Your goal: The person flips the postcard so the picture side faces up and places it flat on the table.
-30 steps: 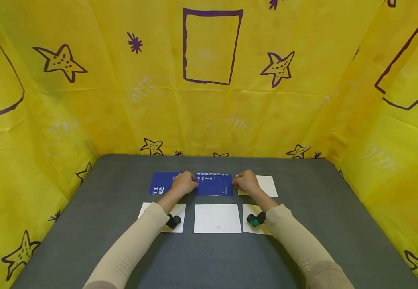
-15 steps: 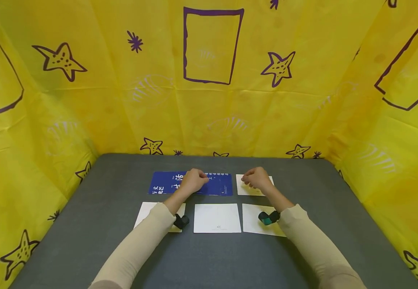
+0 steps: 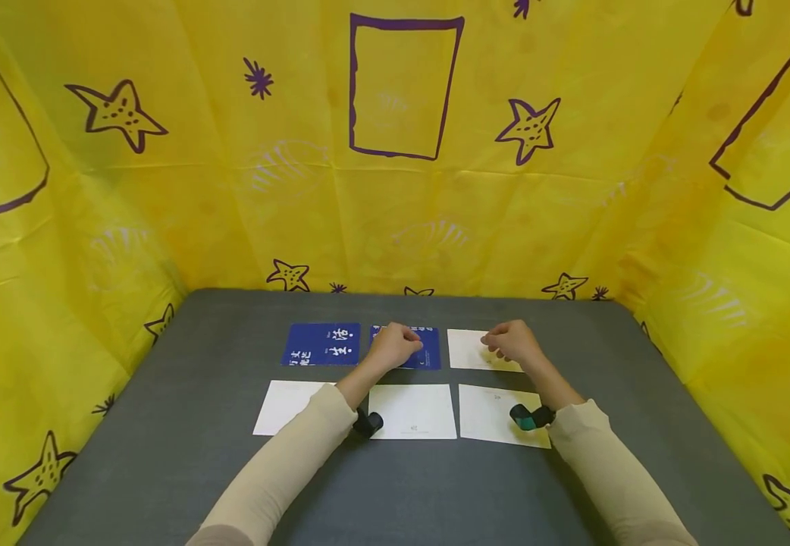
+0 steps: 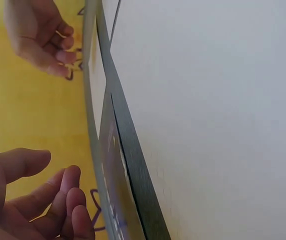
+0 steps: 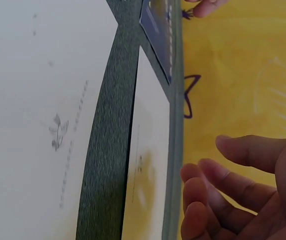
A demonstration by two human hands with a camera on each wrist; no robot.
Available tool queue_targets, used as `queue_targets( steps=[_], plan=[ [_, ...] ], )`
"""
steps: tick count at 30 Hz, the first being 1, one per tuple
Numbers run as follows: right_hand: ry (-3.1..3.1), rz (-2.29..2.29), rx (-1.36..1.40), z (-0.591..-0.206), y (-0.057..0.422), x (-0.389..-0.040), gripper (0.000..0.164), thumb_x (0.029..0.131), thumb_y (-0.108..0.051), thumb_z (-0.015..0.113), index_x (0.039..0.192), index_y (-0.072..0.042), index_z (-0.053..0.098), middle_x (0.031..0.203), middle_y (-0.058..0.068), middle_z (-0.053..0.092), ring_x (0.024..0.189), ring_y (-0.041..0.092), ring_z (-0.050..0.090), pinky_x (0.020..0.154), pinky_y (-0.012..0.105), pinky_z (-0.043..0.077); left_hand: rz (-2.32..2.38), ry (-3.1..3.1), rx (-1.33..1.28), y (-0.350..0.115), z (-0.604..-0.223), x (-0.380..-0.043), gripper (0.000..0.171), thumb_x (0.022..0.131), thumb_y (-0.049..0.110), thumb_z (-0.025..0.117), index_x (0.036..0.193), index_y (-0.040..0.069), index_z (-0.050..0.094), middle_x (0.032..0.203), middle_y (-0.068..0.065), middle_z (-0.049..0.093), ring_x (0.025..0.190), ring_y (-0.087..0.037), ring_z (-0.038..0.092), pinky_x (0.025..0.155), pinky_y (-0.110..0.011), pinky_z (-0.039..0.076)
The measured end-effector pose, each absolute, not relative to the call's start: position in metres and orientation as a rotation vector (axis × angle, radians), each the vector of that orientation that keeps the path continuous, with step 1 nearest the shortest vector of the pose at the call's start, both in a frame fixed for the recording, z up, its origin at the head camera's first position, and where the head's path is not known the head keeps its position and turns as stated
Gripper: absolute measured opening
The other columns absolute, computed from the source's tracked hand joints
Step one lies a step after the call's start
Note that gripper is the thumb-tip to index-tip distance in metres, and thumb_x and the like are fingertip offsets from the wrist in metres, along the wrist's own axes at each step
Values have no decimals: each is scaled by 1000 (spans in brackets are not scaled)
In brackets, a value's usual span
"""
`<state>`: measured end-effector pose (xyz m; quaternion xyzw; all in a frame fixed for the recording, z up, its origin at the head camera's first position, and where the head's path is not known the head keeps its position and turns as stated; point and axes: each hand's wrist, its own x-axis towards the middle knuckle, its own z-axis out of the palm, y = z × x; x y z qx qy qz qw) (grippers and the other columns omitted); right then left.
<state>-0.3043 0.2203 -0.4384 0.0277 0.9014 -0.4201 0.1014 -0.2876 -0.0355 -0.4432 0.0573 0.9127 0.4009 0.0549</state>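
Thin cards lie in two rows on a dark grey table. My left hand (image 3: 395, 345) hovers over the middle blue card (image 3: 429, 353) of the back row and hides part of it. In the left wrist view its thumb (image 4: 30, 162) stands apart from loosely bent fingers, with nothing held. My right hand (image 3: 516, 341) is over the white card (image 3: 463, 350) at the back right. The right wrist view shows its thumb (image 5: 253, 149) and fingers (image 5: 195, 192) parted, also holding nothing. Another blue card (image 3: 320, 349) with white lettering lies at the back left.
Three white cards fill the front row: a left one (image 3: 286, 402), partly under my left sleeve, a middle one (image 3: 415, 413) and a right one (image 3: 490, 413). A yellow patterned cloth (image 3: 395, 227) encloses the table (image 3: 395, 485) at the back and sides.
Both hands have left the edges of the middle blue card and moved right. The left blue card is now fully uncovered. The middle blue card stays in place.
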Motion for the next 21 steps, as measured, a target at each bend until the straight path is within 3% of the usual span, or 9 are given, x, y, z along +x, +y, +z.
queue_targets(
  steps=[5, 14, 21],
  plan=[
    [2672, -1218, 101, -439, 235, -302, 33, 91, -21, 65, 108, 8, 67, 87, 17, 70, 69, 22, 61, 63, 32, 52, 1200, 2752, 158, -17, -446, -286, 19, 89, 20, 69, 98, 5, 76, 99, -10, 74, 91, -25, 66, 78, -37, 53],
    [2744, -1120, 167, -439, 253, -301, 35, 90, -23, 65, 105, 9, 67, 83, 16, 70, 67, 21, 61, 61, 32, 51, 1137, 2790, 174, 15, -448, -290, 19, 88, 21, 69, 95, 6, 77, 96, -7, 75, 90, -24, 66, 79, -36, 51],
    [2818, -986, 172, -437, 264, -297, 32, 87, -19, 68, 100, 10, 70, 80, 18, 69, 65, 22, 60, 57, 29, 47, 1086, 2761, 253, 32, -442, -285, 22, 87, 20, 67, 98, 4, 77, 93, -7, 75, 72, -17, 60, 62, -25, 44]
  ],
)
